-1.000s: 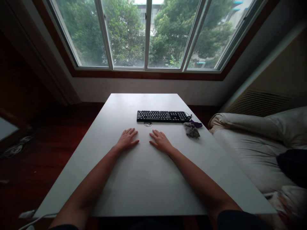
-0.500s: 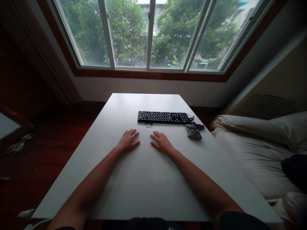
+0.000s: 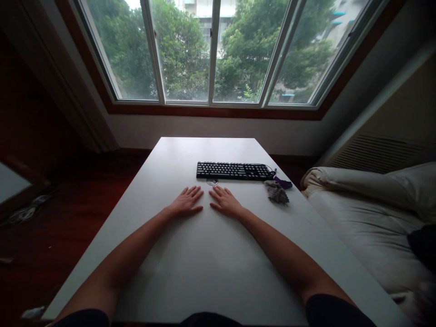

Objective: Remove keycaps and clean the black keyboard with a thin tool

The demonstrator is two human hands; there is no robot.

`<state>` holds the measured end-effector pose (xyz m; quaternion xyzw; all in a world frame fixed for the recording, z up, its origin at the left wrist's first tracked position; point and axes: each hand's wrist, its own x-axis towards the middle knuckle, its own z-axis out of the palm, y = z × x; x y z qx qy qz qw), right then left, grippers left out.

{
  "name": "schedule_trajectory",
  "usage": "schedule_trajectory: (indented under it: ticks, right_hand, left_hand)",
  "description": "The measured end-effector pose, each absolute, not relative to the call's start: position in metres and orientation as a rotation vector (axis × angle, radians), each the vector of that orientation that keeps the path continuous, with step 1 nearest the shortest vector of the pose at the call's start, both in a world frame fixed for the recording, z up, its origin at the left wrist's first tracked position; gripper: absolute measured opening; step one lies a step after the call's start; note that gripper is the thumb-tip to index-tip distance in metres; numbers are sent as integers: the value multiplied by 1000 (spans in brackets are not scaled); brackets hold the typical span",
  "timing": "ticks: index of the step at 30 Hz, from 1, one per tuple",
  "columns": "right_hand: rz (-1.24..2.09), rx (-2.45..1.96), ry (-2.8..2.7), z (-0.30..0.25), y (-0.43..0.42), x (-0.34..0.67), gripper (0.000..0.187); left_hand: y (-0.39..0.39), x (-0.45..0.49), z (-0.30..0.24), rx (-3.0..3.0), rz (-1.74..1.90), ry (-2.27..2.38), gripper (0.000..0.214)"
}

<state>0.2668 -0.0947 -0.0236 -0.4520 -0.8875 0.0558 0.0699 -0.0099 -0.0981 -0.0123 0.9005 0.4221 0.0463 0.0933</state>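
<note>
My left hand [image 3: 187, 200] lies flat on the white table [image 3: 204, 263], fingers spread and holding nothing. Close beside it, a small gap apart, my right hand [image 3: 225, 200] also rests palm down with its fingers apart. Just beyond the fingertips is a small round object [image 3: 212, 182] with a dark rim, too small to name. A black keyboard [image 3: 233, 170] lies behind it, its cable bunched at the right end. To the right of my right hand sit a crumpled grey cloth [image 3: 276, 192] and a purple piece of fabric [image 3: 283, 182].
A pale padded couch [image 3: 357, 222] runs along the table's right side, with a dark item [image 3: 422, 245] on it. Dark red floor [image 3: 88, 188] lies to the left, with a cable bundle [image 3: 25, 211]. Beyond the table are a wall and a wide window [image 3: 211, 54].
My two hands have come closer together on the table. The view has tilted up a little, so everything sits slightly lower. The keyboard and cloths have stayed in place.
</note>
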Motion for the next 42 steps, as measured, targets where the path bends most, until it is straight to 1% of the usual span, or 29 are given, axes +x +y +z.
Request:
schedule_trajectory:
  ticks: [12, 29, 34, 37, 42]
  right_hand:
    - [170, -1334, -2638, -23, -93, 269, 65]
    - [171, -1306, -2610, -23, -92, 272, 64]
    - [128, -1384, -2571, -24, -93, 273, 60]
    - [113, -1474, -2550, -23, -95, 271, 64]
    - [135, -1554, -2589, -23, -95, 265, 78]
  left_hand:
    - [-90, -6, -18, 2636, 303, 1382, 65]
    - [-91, -3, -15, 2644, 282, 1395, 64]
    - [-90, -4, -17, 2648, 286, 1385, 65]
    - [-89, -3, -19, 2636, 241, 1405, 68]
    - [-86, -1, -17, 2628, 113, 1405, 77]
